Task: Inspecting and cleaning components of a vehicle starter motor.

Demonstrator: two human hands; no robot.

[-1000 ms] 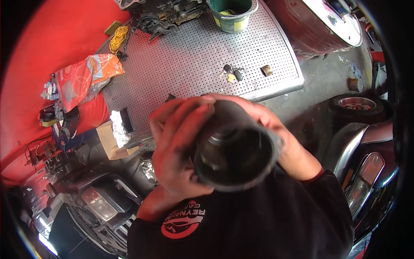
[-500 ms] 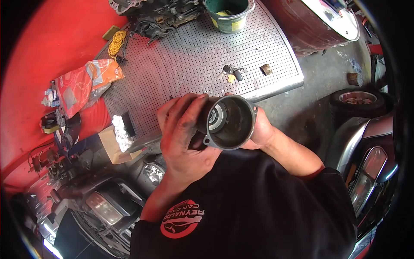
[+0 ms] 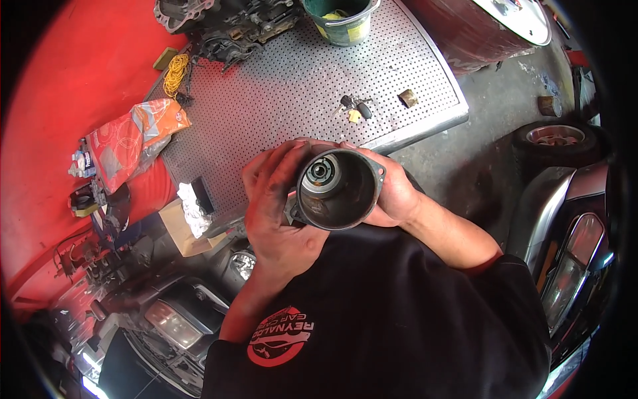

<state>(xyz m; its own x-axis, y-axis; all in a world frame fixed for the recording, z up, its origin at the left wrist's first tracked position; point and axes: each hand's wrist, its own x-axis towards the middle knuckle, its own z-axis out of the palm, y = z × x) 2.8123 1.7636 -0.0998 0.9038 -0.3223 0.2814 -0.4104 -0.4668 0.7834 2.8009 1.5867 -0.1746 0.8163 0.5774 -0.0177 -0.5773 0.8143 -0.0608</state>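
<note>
Between my hands is a dark metal cylindrical housing [image 3: 352, 193], its round open mouth facing up toward me. Small bolt ears with holes stick out from its rim. Down inside, a bright round bearing-like ring [image 3: 321, 171] with a dark centre shows at the far left of the bore. My left hand [image 3: 276, 213] is wrapped round the left side, its fingers over the top and thumb below. On the other side my right hand [image 3: 397, 193] grips the housing; its fingertips are partly hidden behind it. Both hands hold it in front of my dark shirt, at the bench's near edge.
A perforated metal bench [image 3: 279, 100] spreads ahead, bearing keys [image 3: 359, 110], a small metal bushing [image 3: 408, 98], a green bucket [image 3: 342, 26] and greasy engine parts [image 3: 246, 33]. An orange-red bag [image 3: 133, 136] and a cardboard box [image 3: 179, 229] lie left. A red drum [image 3: 465, 33] and tyre [image 3: 555, 149] stand right.
The housing has shifted slightly left and tilted, so its mouth faces me more squarely and the inner ring shows more fully. Both hands keep their hold.
</note>
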